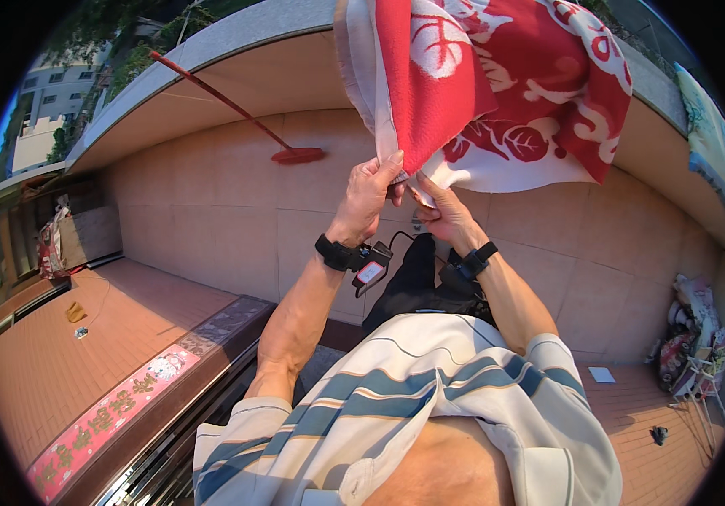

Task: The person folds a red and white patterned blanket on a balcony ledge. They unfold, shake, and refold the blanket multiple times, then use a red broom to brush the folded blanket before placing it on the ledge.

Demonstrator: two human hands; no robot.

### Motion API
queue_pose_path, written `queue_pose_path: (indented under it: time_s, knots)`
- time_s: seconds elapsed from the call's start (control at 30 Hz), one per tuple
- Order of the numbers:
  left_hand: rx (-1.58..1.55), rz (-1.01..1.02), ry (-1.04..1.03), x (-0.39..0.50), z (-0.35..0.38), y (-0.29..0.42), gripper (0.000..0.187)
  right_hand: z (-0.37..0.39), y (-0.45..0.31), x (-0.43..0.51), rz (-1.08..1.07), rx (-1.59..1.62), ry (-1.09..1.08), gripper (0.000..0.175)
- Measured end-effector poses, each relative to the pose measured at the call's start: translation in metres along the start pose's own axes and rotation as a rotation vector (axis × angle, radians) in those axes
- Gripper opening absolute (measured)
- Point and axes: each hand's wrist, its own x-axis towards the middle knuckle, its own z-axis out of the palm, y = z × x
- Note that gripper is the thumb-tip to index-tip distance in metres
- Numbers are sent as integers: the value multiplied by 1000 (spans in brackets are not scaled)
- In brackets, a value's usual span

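Note:
A red and white patterned blanket (546, 69) hangs over the balcony parapet, part of its near side folded back. My left hand (365, 196) pinches the lower corner of the red fold between thumb and fingers. Close beside it, my right hand (445, 205) grips a white edge of the same blanket. The fingertips of both hands nearly meet, and the cloth between them is partly hidden by the fingers. A black strap with a small boxed device (372, 269) is on my left wrist, and another black strap (471, 262) is on my right.
A red-handled broom or squeegee (242, 114) leans on the parapet (211, 38) at the left. Another light-coloured cloth (707, 136) drapes over the wall at the right. Bundled items and a white rack (697, 360) stand at lower right. A pink banner with writing (109, 417) lies along the left wall.

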Motion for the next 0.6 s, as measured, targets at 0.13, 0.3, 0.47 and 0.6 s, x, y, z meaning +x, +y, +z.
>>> queue_pose_path:
  time_s: [0.13,0.3,0.47,0.6]
  knots:
    - [285,125,-163,-39,19,0,37,3,-6,-16,49,-321,-223,23]
    - [280,-188,-87,-30,-9,-47,36,6,12,-13,-10,-207,-147,23]
    - [296,-113,122,-8,-63,-73,36,15,27,4,-274,-195,93,24]
    - [197,-306,145,-4,-74,-75,32,15,27,8,-240,-88,148,25]
